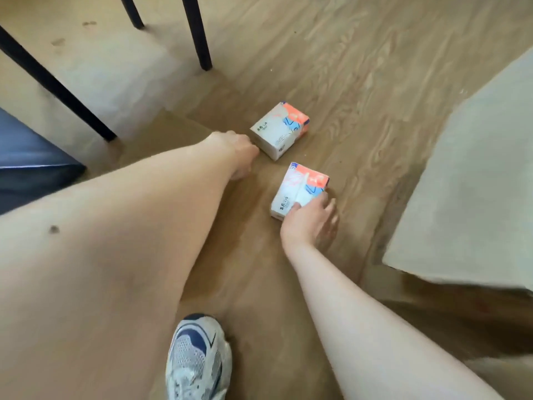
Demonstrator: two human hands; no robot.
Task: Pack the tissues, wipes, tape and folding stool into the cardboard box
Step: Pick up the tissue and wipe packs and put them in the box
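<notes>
I'm looking down at a wood floor (360,67) and both arms are stretched out low. Two tissue packs lie on it, white with orange and blue print, near each other but apart. My right hand (310,223) is on the near pack (297,189): thumb on the top face, fingers spread down its right side, so that grip is closing round the pack, which sits flat on the floor. My left hand (239,154) is curled just beside the far pack (279,129), at its near left corner; the fingers are tucked under out of sight, so I cannot tell whether that grip is released or clenched, or whether it touches the pack. A grey and navy sneaker (199,359) stands below, between my arms. Black legs (199,39) of some furniture stand top left, and a pale block (476,183) fills the right side.
</notes>
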